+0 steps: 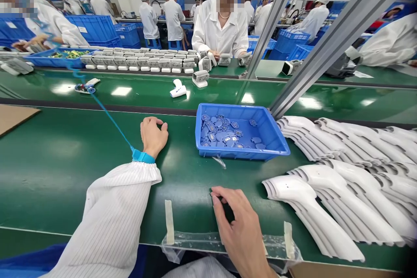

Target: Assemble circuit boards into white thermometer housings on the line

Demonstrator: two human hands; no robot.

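Left hand (153, 137) curled by blue parts tray (243, 153); right hand (234, 226) curled at tabletop (48, 173) front edge, pinch unclear; stray contact may topple stacked white plastic housings (312, 200)

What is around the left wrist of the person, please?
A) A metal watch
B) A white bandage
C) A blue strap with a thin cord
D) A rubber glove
C: a blue strap sits just behind the left hand, and a thin blue cord runs from it across the green bench.
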